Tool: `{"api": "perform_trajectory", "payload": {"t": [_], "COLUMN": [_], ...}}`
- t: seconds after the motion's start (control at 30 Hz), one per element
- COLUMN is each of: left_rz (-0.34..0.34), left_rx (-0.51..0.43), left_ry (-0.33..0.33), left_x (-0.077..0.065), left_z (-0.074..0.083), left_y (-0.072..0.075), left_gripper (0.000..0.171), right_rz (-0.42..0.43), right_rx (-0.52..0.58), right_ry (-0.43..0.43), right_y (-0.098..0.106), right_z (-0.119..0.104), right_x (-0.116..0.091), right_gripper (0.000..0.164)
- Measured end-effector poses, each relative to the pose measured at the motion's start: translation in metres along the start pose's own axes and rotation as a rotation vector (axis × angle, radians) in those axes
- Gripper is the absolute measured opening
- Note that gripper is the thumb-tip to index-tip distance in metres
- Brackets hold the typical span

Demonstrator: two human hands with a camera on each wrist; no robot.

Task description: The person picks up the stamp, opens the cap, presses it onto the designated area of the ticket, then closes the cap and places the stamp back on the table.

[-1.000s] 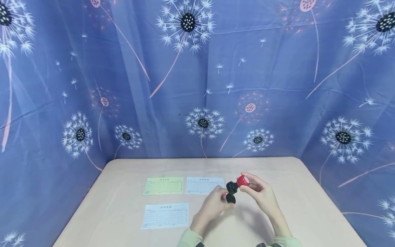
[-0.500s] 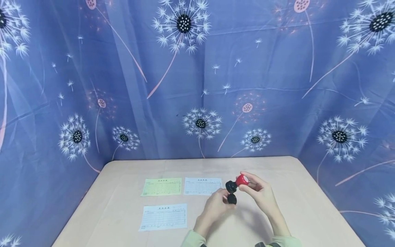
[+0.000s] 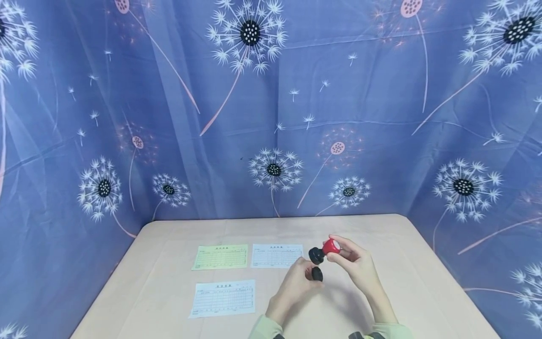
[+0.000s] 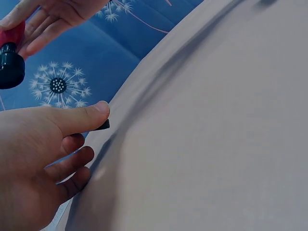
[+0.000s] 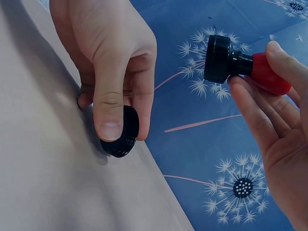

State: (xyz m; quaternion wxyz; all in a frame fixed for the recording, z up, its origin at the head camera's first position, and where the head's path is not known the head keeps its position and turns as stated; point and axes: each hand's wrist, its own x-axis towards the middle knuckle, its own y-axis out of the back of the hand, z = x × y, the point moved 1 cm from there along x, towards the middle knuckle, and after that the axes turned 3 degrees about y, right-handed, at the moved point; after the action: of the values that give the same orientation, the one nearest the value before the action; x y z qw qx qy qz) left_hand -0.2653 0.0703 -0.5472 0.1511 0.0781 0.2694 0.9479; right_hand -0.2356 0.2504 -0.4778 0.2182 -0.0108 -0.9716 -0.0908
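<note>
My right hand (image 3: 356, 263) grips a self-inking stamp (image 5: 270, 76) by its red knob, with the black round base pointing left. Between thumb and fingers, my left hand (image 3: 294, 286) pinches a round black cap (image 5: 126, 134), which sits just below the stamp's base and apart from it. Both hands are raised over the table. In the left wrist view, only a dark edge of the cap shows past the thumb; the stamp is at the upper left.
On the table (image 3: 144, 282), left of the hands, lie a green printed form (image 3: 220, 257), a white form (image 3: 276, 256) beside it, and another white form (image 3: 223, 298) nearer the front. A blue curtain (image 3: 228, 179) with dandelion prints hangs behind.
The cap and the stamp base have drawn slightly apart, and the cap has turned a little. The head view has shifted slightly; the right hand keeps the same grip.
</note>
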Motion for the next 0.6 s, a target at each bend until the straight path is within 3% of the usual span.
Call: {"api": "perform_trajectory", "payload": {"t": [0.17,0.43,0.6], "left_rz": [0.014,0.035,0.058], "left_rx": [0.032,0.218,0.263], "left_ry": [-0.017,-0.01,0.008], "left_x": [-0.0013,-0.0028,-0.0047], "left_z": [-0.0005,-0.0049,-0.007], "left_y": [0.002,0.0035,0.0048], "left_gripper": [0.038,0.051,0.051], "right_rz": [-0.01,-0.005,0.027], "right_rx": [0.016,0.017,-0.011], "right_ry": [0.017,0.029,-0.001], "right_y": [-0.0004,0.0,0.0002], "right_z": [0.0007,0.0006,0.0004], "right_x": [0.0,0.0003,0.0006], "right_gripper": [0.046,0.046,0.046]}}
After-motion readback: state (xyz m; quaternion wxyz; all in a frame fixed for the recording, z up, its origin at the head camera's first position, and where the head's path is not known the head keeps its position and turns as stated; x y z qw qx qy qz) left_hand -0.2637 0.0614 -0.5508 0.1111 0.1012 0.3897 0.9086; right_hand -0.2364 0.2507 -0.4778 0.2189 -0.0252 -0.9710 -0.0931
